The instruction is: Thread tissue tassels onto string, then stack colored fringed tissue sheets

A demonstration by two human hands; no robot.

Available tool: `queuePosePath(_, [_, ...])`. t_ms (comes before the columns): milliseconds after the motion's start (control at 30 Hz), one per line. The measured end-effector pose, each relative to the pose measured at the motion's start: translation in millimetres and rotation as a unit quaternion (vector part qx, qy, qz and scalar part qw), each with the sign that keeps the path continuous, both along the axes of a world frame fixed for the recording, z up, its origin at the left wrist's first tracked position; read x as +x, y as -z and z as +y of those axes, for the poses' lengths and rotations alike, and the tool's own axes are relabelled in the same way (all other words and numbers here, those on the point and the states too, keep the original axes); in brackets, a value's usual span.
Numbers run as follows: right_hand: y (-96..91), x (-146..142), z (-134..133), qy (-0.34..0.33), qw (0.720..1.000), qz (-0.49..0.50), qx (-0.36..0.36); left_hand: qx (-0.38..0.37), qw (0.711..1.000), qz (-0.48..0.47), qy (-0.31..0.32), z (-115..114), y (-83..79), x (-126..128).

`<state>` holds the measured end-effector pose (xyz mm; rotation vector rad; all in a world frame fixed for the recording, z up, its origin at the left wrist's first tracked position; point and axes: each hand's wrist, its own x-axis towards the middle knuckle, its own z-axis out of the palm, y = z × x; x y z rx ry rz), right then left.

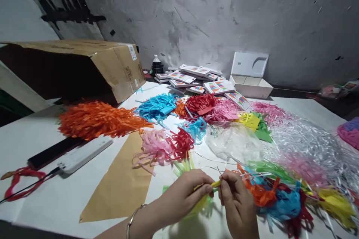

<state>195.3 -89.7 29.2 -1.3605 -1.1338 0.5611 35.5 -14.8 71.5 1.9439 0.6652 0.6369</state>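
Note:
My left hand [183, 194] and my right hand [237, 199] meet at the near edge of the white table [56, 201]. Both pinch a thin yellow-green fringed paper tassel [215, 183] between their fingertips; its fringe hangs below my left hand. A thin needle or thread seems to rise from my right fingers, too fine to tell. A string of finished tassels [280, 196] in orange, blue, red, green and yellow trails to the right of my right hand. Pink and red tassels [162, 147] lie just beyond my left hand.
Piles of fringed paper lie across the table: orange [95, 119], blue [158, 106], red [200, 104], pink [269, 111], silver [311, 142]. A tipped cardboard box [84, 67] is at back left. Printed packets [196, 80] and a white box [251, 78] stand behind. A brown paper sheet [123, 183], clear bag [235, 143], white bar [84, 155].

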Motion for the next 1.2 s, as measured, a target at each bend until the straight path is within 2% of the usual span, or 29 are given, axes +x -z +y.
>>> queuePosePath(100, [3.8,1.5,-4.4,0.032,0.999,0.013,-0.004,-0.122,0.991,-0.034,-0.044,-4.2,4.5,7.1])
queuePosePath(167, [6.3,1.9,-9.2,0.062,0.998,-0.007,-0.005,-0.168,0.981,-0.062,-0.082,-1.4,9.0,7.3])
queuePosePath(267, [7.7,-1.4,-17.0,0.104,0.992,-0.073,0.02,-0.196,0.969,-0.091,-0.117,1.5,14.3,7.0])
queuePosePath(400, [5.7,-7.8,-22.5,0.139,0.98,-0.134,0.044,-0.24,0.955,-0.122,-0.126,-0.4,19.7,9.9])
queuePosePath(600, [5.8,-9.4,-20.6,0.117,0.978,-0.163,0.064,-0.266,0.945,-0.135,-0.13,-2.6,24.0,12.0])
queuePosePath(733, [8.1,-7.4,-19.8,0.109,0.979,-0.164,0.057,-0.242,0.953,-0.128,-0.131,-2.8,23.7,10.3])
queuePosePath(833, [6.8,-5.1,-18.8,0.07,0.987,-0.144,0.028,-0.174,0.968,-0.114,-0.137,-3.3,25.6,9.4])
queuePosePath(900, [4.3,-4.5,-17.3,0.042,0.996,-0.077,-0.02,-0.125,0.978,-0.103,-0.133,-3.8,28.1,9.3])
queuePosePath(967, [2.0,-4.9,-14.9,0.029,0.996,0.046,-0.076,-0.093,0.984,-0.092,-0.12,-4.3,30.6,9.2])
queuePosePath(1033, [1.2,-5.2,-12.1,0.0,0.978,0.177,-0.112,-0.071,0.988,-0.085,-0.107,-4.6,32.2,8.6])
queuePosePath(1100, [3.0,-4.0,-9.3,-0.052,0.953,0.268,-0.128,-0.047,0.991,-0.088,-0.09,-4.5,33.1,7.2])
queuePosePath(1200, [9.2,0.3,-6.0,-0.136,0.931,0.304,-0.151,0.024,0.994,-0.084,-0.064,-3.5,35.8,4.7])
